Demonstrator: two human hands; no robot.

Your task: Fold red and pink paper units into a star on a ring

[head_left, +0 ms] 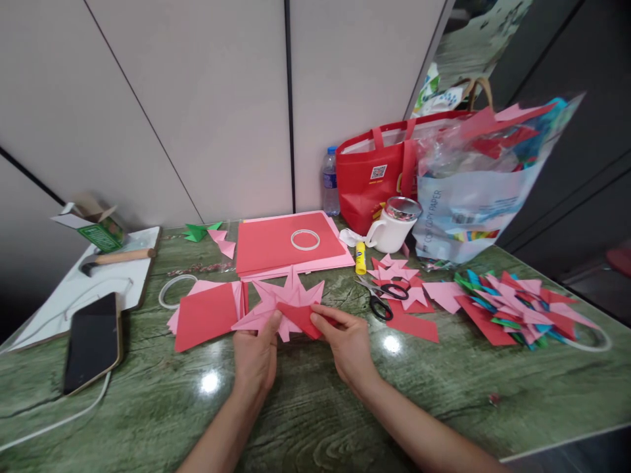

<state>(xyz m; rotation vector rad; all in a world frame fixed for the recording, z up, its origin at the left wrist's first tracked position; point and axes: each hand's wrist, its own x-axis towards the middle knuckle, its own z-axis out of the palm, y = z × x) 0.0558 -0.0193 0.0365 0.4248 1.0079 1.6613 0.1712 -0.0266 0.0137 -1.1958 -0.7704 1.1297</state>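
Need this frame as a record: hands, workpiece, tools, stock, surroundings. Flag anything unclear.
left hand: grip on pink paper star
right hand: grip on red folded paper
workpiece: red folded paper overlaps front of pink paper star
tools: black-handled scissors, yellow glue stick
stock: red sheet over pink, white ring on top
finished or loose pile: mixed-colour paper pieces, right
left side: phone, dark screen
back: white mug, red bag, bottle
unclear: whether red piece is attached to star
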